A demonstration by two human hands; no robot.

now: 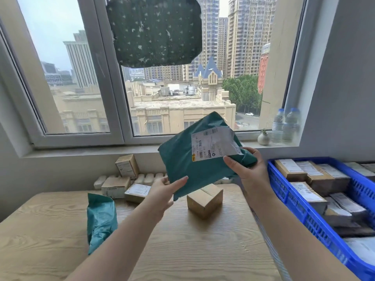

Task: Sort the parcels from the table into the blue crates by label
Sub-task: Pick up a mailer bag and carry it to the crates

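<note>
Green mailer bag point(182, 159) being held aloft above wooden table point(203, 240), tilted, white shipping label point(213, 142) facing camera. Lower corner being pinched by left hand point(162, 193), thumb on front; right edge being gripped by right hand point(249, 169), thumb pressed beside label. Small cardboard box point(205, 199) being left on table directly below bag. Second green bag point(100, 218) lying at table's left. Further boxes point(119, 185) being kept at far edge under window. Blue crate point(300, 211) at right, being filled with labelled parcels point(310, 175).
</note>
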